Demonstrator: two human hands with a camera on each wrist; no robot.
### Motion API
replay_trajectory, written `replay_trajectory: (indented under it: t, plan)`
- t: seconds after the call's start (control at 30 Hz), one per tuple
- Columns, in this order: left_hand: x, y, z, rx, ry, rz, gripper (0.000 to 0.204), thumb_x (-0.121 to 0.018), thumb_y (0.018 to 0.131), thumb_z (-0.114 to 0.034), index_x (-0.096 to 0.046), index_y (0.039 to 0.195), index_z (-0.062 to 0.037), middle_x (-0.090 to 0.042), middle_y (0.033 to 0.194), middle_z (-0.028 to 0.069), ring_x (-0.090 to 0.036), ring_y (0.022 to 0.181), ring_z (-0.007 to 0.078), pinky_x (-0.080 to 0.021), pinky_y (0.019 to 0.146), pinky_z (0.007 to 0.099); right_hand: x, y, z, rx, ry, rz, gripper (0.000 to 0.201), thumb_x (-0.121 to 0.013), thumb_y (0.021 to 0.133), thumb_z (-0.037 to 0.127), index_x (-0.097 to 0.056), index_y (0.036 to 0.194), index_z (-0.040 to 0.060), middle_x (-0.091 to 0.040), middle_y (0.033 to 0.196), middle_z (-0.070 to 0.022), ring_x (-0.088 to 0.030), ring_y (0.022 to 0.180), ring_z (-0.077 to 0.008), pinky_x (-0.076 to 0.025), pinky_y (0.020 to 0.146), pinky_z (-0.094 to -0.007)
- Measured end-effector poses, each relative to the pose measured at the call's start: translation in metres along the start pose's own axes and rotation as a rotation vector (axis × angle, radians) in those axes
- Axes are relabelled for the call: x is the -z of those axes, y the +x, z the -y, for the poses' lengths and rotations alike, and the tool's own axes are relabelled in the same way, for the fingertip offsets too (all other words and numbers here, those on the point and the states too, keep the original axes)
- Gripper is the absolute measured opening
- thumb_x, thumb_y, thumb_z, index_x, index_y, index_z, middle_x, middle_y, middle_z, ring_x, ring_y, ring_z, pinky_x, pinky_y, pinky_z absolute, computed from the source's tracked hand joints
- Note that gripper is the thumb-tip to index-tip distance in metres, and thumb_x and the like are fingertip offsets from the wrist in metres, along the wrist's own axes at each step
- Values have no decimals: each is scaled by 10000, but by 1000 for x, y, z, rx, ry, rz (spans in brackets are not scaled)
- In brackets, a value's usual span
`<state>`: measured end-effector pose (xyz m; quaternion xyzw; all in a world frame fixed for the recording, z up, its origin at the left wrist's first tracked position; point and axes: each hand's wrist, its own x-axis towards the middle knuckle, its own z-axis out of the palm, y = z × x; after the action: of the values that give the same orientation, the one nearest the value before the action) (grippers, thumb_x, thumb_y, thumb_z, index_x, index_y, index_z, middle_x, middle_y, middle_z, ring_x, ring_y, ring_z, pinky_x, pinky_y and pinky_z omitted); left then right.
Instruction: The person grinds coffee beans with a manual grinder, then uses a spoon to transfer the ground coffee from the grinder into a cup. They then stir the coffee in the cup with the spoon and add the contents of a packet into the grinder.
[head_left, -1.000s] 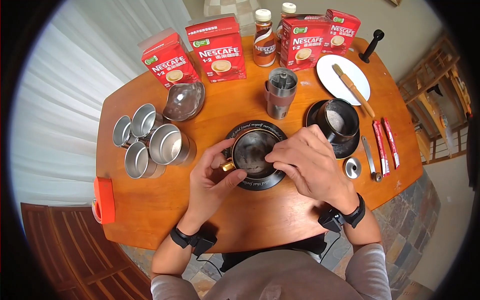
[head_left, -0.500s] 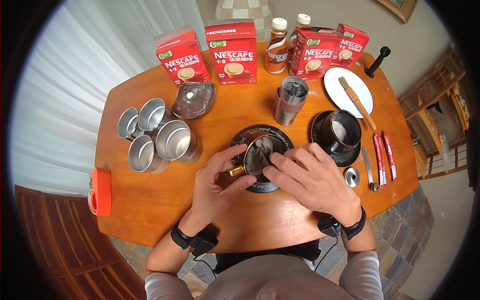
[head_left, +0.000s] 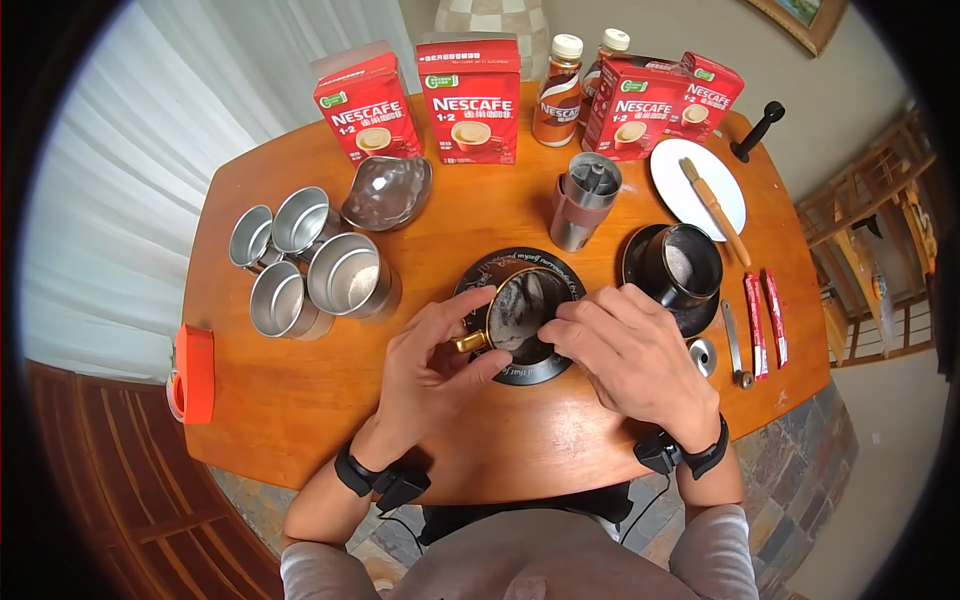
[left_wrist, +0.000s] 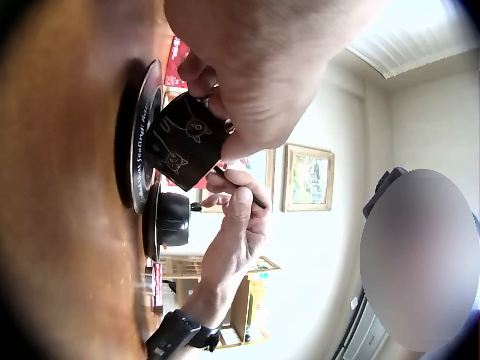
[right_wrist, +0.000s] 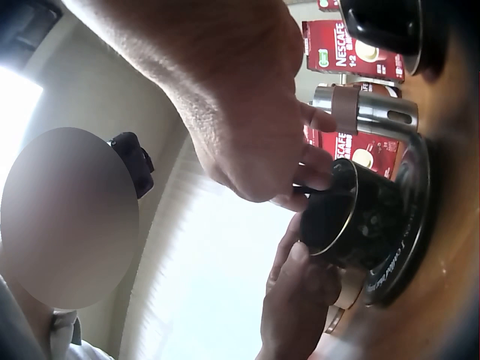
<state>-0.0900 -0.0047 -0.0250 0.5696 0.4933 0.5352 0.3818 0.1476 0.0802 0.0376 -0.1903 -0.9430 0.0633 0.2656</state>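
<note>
A black cup (head_left: 517, 312) with a gold rim and gold handle (head_left: 470, 342) leans to one side over a black lettered saucer (head_left: 541, 373). White line drawings show on its outside in the left wrist view. My left hand (head_left: 440, 345) grips the cup at its handle side, thumb and fingers by the rim. From the right, my right hand (head_left: 630, 350) pinches a thin dark stick-like handle (left_wrist: 259, 202) at the cup's mouth; its lower end is hidden. Pale powdery residue coats the cup's inside.
A second black cup (head_left: 688, 262) on its saucer stands right, near a metal grinder body (head_left: 583, 215). Several steel mugs (head_left: 345, 275) and a dark glass dish (head_left: 388, 192) sit left. Behind are red coffee boxes (head_left: 470, 110); a brush (head_left: 715, 212) lies on a white plate (head_left: 668, 180).
The cup has tipped further, so more of its inside shows. My right fingers have shifted slightly at its rim. The head view has also moved a little.
</note>
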Motion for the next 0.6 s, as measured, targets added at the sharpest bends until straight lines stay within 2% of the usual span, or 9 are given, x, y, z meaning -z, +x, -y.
replay_trajectory:
  t: [0.07, 0.17, 0.27, 0.37, 0.57, 0.6]
  plan:
    - [-1, 2, 1, -28, -43, -18, 648, -861, 856, 27, -618, 1453, -43, -636, 1069, 14, -627, 944, 60, -546, 702, 207, 3, -2, -1, -42, 95, 42, 278, -743, 795, 38, -702, 1069, 61, -692, 1024, -43, -630, 904, -251, -508, 759, -371]
    - [-2, 1, 0, -5, -75, -16, 652, -862, 853, 30, -618, 1453, -41, -641, 1098, 19, -626, 952, 63, -551, 714, 210, -2, 1, -6, -39, 157, -122, 251, -779, 791, 28, -704, 1029, 52, -691, 956, -60, -631, 859, -269, -513, 725, -370]
    - [1, -1, 2, 8, -36, 4, 647, -856, 858, 35, -612, 1454, -31, -644, 1141, 28, -637, 973, 72, -566, 748, 214, -6, 2, -9, -69, 135, -153, 197, -792, 811, 40, -707, 989, 42, -701, 939, -64, -631, 829, -269, -527, 713, -377]
    - [-4, 3, -4, -10, -119, -34, 642, -852, 862, 38, -608, 1454, -18, -643, 1177, 38, -651, 995, 82, -576, 770, 219, -6, -1, -7, -98, 207, -119, 155, -790, 837, 38, -713, 971, 30, -711, 933, -67, -633, 807, -271, -540, 697, -381]
    - [-3, 0, 0, 15, -119, -15, 640, -852, 863, 36, -608, 1453, -12, -645, 1179, 41, -659, 1016, 90, -578, 771, 225, -4, 2, -7, -158, 199, -247, 124, -787, 853, 29, -724, 960, 20, -727, 919, -83, -641, 779, -282, -551, 675, -377]
    - [-3, 0, 1, 10, -112, -17, 643, -855, 861, 34, -610, 1453, -16, -646, 1168, 37, -655, 1006, 85, -569, 760, 220, -5, 0, -7, -155, 213, -218, 124, -786, 857, 29, -727, 966, 17, -728, 916, -88, -644, 778, -282, -551, 674, -379]
